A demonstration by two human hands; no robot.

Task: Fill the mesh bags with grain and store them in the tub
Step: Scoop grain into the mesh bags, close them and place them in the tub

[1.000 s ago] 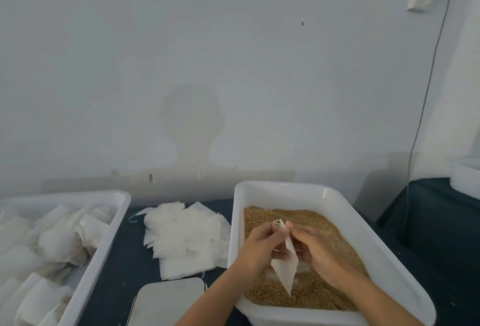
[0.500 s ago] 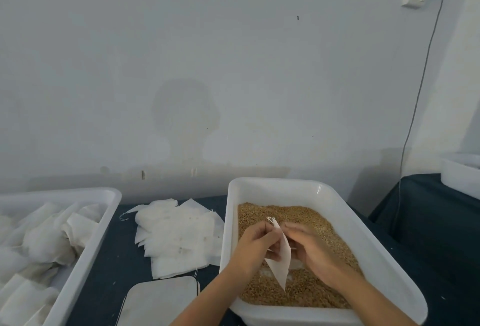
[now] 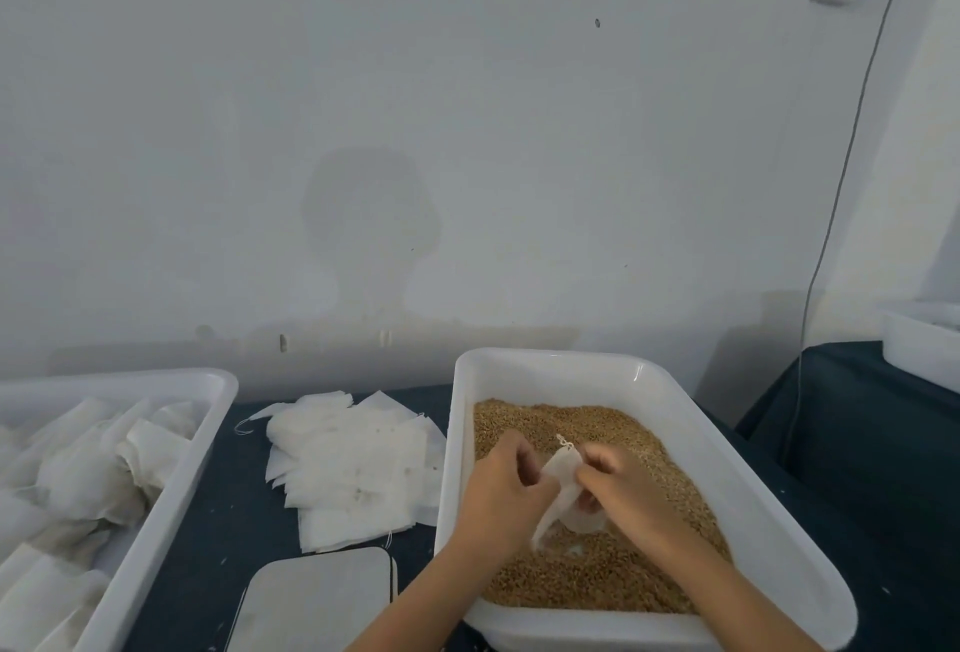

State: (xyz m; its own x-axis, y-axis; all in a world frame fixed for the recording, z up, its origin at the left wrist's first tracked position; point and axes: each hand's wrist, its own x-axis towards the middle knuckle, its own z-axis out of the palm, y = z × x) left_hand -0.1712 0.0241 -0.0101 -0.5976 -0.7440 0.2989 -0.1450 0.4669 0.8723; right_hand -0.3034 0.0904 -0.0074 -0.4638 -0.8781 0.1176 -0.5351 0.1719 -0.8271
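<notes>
Both my forearms reach in from the near edge of the desk [image 3: 171, 537], over the tray of grain [image 3: 670, 417]. My left hand [image 3: 501, 493] is curled, knuckles up, pinching one side of a small mesh bag [image 3: 563, 482]. My right hand [image 3: 621, 488] faces it, fingers bent, pinching the other side near the top. Together they hold the bag just above the grain [image 3: 597, 573], its drawstring loop sticking up between my thumbs. The bag is thin, white, limp and slightly see-through.

The tray is white plastic with rounded corners and smooth walls, and the grain in it is a bed of small tan kernels. It sits toward the right edge of the dark cloth-covered desk. Left of it lies a loose stack of flat empty bags [image 3: 353, 464], square and papery. At the left edge stands a white plastic tub [image 3: 171, 490] holding plump, crumpled filled bags [image 3: 98, 469]. Near me, between tub and tray, lies a flat pale plate with rounded corners [image 3: 317, 599].
</notes>
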